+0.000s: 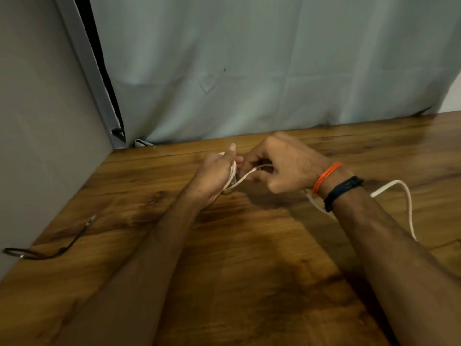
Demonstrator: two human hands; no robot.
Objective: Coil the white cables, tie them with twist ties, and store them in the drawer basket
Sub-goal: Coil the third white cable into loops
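Note:
Above the middle of the wooden table [249, 245], my left hand [215, 172] grips a small coil of white cable [232, 174], with the loops showing past the edge of the palm. A strand runs from the coil into my right hand [282, 166], whose curled fingers pinch it. The rest of the white cable passes under my right wrist and trails over the table to the right, ending in a white plug [381, 190]. No drawer basket is in view.
A dark twist tie [50, 248] lies on the table at the far left, close to the grey wall [37, 121]. A pale curtain [274, 71] hangs behind the table's back edge.

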